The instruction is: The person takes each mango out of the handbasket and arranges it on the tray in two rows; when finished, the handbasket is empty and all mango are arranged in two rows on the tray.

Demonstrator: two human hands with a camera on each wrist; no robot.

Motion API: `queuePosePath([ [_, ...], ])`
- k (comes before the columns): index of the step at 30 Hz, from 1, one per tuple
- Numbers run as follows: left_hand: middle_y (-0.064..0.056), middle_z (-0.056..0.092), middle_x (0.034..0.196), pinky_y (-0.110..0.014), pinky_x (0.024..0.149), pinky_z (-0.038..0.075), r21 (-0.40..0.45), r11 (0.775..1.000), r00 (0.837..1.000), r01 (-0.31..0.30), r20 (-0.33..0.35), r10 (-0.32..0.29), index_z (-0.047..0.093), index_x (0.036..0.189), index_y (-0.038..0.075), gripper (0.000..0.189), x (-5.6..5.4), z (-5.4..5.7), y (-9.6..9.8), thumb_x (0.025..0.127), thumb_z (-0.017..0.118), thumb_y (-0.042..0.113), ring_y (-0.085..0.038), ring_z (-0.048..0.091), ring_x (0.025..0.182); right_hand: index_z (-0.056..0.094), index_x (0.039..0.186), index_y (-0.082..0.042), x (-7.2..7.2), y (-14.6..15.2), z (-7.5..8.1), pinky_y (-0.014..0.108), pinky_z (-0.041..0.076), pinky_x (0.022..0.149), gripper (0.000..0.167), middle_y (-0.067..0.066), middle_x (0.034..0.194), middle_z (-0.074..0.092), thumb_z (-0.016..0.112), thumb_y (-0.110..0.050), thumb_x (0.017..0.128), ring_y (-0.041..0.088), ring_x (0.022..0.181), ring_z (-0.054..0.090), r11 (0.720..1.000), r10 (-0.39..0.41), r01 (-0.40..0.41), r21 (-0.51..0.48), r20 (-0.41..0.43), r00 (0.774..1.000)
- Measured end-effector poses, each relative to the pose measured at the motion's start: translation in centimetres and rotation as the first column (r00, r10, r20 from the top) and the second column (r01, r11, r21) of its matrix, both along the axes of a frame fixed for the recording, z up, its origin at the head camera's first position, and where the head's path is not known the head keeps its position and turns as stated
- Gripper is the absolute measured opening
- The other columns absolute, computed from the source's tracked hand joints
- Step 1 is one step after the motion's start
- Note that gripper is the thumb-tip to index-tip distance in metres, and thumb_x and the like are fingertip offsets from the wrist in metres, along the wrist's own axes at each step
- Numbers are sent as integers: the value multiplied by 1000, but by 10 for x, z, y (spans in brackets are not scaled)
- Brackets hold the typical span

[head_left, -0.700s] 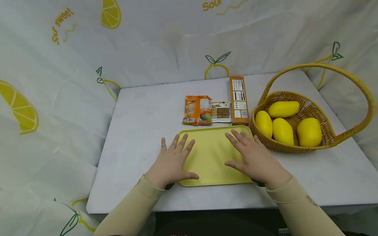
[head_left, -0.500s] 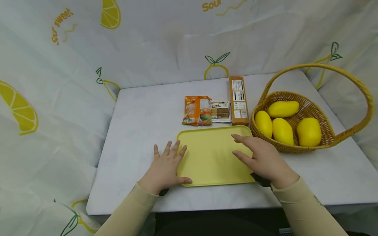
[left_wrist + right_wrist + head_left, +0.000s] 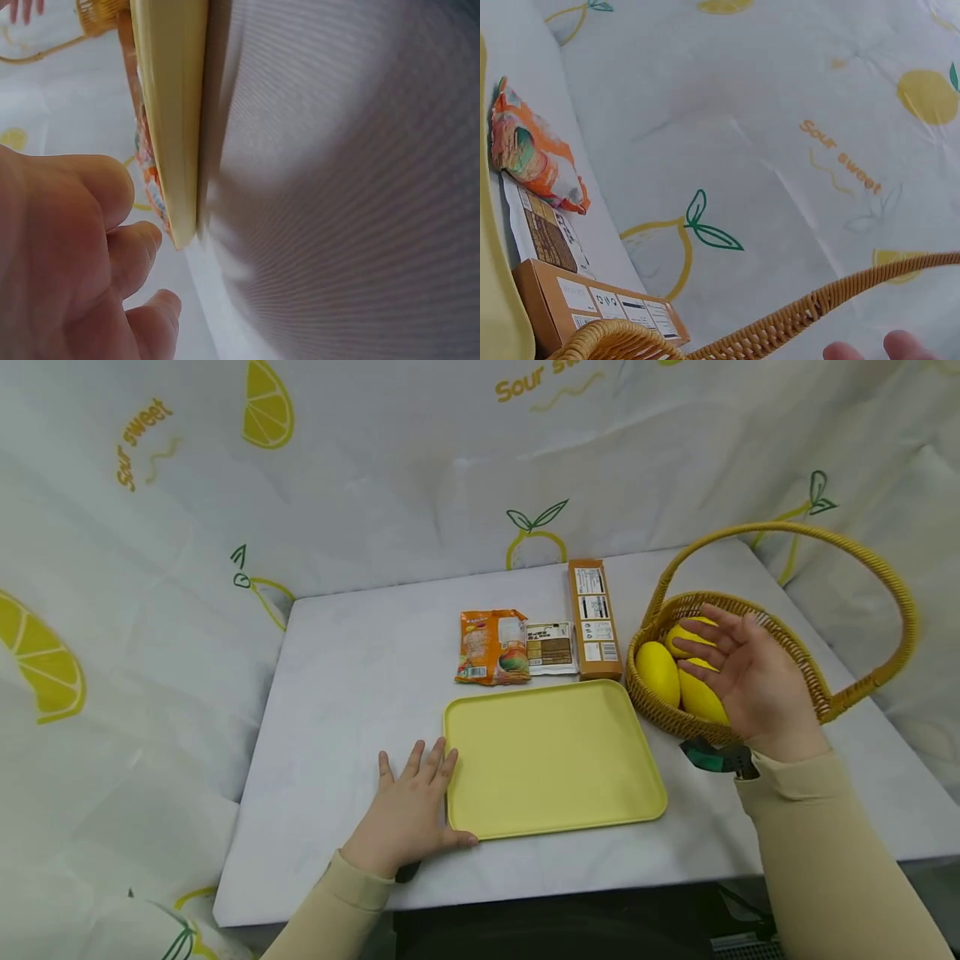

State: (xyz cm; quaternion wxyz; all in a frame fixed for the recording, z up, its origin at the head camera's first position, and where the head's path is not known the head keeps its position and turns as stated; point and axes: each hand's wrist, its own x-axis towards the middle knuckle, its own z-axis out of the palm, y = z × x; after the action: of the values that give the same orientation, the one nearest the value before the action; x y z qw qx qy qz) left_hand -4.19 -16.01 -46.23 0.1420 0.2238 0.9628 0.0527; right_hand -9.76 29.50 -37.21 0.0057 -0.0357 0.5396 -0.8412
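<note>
My left hand [image 3: 408, 814] is spread at the left edge of a yellow tray [image 3: 555, 760], fingertips and thumb right at its rim. In the left wrist view the tray's side [image 3: 172, 112] shows close beside the fingers. My right hand [image 3: 765, 681], palm turned inward and fingers loosely spread, is over a wicker basket [image 3: 675, 722] with a tall handle [image 3: 873, 552]. Behind its fingers are yellow mangoes, one [image 3: 657, 673] at the basket's left and another [image 3: 701, 697] beside it; the basket's right part is hidden by the hand. Neither hand holds anything.
Behind the tray lie an orange snack bag [image 3: 493, 647], a small brown-and-white packet [image 3: 552, 649] and a long brown box [image 3: 596, 618] near the basket's left side. A white curtain [image 3: 375, 468] with lemon prints hangs behind the table [image 3: 337, 693].
My right hand has moved from over the tray rightward to the basket, turning its palm inward. My left hand has shifted left and down to the tray's edge. The head view has turned slightly right.
</note>
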Motion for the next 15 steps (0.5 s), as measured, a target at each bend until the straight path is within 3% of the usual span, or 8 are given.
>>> queuePosePath([
  [2,-10,16,186,-88,123,6,-3,1000,1000,-5,11,5,27,177,14,132,0,-1,-1,80,74,90,-43,16,171,57,157,-15,-8,9,-5,35,56,107,49,4,148,67,43,-44,120,23,129,67,985,33,-23,-172,59,998],
  [4,-10,16,186,-89,123,4,-8,1000,1000,-8,18,8,26,177,12,133,0,-2,-2,80,73,91,-42,15,171,52,162,-22,-15,16,-10,41,39,126,54,1,153,62,40,-52,119,24,138,58,963,56,-18,-268,134,989],
  [6,-10,17,186,-89,123,3,-7,1000,1000,-9,20,9,27,177,11,134,-1,-2,-2,80,73,91,-42,15,172,39,171,-30,-20,20,-15,46,15,137,63,-6,161,51,35,-60,117,23,155,41,964,61,-3,-267,210,976],
  [9,-10,19,185,-89,123,2,-5,1000,1000,-4,20,4,29,176,10,133,-2,-3,-3,80,73,91,-41,16,172,17,177,-41,-27,21,-21,47,-17,136,70,-14,177,25,26,-69,114,23,171,6,976,41,24,-214,293,955],
  [11,-9,20,185,-89,123,2,-7,1000,1000,0,17,0,31,175,9,132,-3,-3,-2,80,72,91,-41,17,171,4,177,-46,-31,20,-24,48,-20,135,72,-17,183,6,20,-72,112,17,172,-14,984,33,26,-177,326,945],
  [15,-9,21,185,-90,122,4,-18,1000,1000,5,11,-5,33,175,9,132,-5,-6,-2,80,72,92,-40,18,171,-1,175,-49,-33,20,-26,47,-24,133,71,-20,183,-7,17,-74,111,13,169,-24,980,38,35,-195,359,933],
])
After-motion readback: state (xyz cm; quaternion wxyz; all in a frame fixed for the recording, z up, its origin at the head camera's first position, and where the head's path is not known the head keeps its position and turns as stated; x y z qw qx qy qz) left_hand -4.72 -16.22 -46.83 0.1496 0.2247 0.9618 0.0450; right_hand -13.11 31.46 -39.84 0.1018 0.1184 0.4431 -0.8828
